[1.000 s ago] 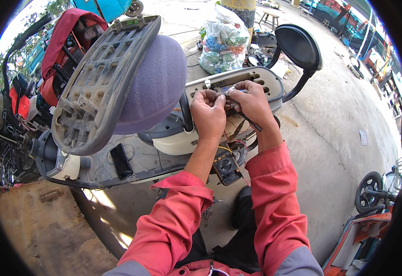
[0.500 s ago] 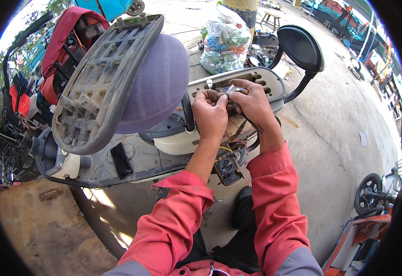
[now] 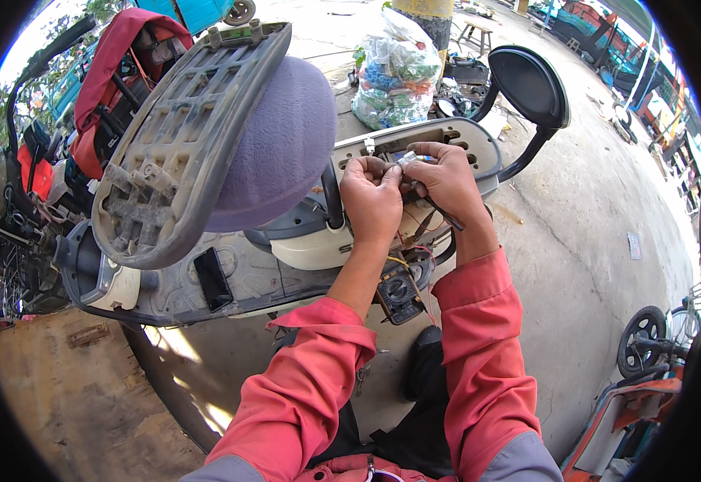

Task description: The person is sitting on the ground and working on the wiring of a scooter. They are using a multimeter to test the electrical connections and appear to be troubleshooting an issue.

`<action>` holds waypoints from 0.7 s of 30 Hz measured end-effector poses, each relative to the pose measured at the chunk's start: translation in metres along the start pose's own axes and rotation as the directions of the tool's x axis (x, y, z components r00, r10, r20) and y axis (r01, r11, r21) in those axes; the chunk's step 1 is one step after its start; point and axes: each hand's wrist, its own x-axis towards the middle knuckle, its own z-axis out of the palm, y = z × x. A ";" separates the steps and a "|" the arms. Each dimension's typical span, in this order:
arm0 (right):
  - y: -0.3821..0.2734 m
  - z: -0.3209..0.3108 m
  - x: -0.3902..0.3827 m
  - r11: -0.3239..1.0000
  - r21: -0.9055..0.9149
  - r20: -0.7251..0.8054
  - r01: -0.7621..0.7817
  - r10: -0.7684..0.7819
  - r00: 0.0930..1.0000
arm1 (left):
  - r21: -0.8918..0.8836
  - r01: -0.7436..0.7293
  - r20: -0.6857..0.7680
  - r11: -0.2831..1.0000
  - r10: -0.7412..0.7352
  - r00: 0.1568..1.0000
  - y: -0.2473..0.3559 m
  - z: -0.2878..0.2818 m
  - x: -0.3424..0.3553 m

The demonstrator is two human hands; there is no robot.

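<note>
Over the opened rear seat base [image 3: 480, 151] of a white scooter, both hands are pinched together. My left hand [image 3: 373, 201] is closed on a small dark piece of wiring, partly hidden by its fingers. My right hand [image 3: 452, 189] grips a small translucent connector [image 3: 407, 159] with wires, and a dark lead hangs below it. A white plug [image 3: 369, 145] stands on the base. A black multimeter [image 3: 401, 297] with leads hangs below my hands. The raised seat [image 3: 150, 153] with purple cover [image 3: 278, 145] tilts at the left. A black phone [image 3: 212, 279] lies on the footboard.
A black backrest [image 3: 527, 84] rises behind the base. Behind it are a bag of mixed refuse [image 3: 395, 72], a pillar [image 3: 421, 20] and scattered parts. Other vehicles [image 3: 37, 201] crowd the left, a wheel [image 3: 641, 340] is at lower right, and a wooden board [image 3: 69, 394] lies lower left.
Both hands stay pinched on the small parts, with only slight finger movement. The scooter and hands appear a little further right in the picture.
</note>
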 end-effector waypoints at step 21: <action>-0.001 0.004 -0.002 0.999 -0.015 -0.033 0.032 -0.032 0.999 | 0.025 -0.004 -0.040 1.000 0.005 0.999 -0.006 0.002 0.000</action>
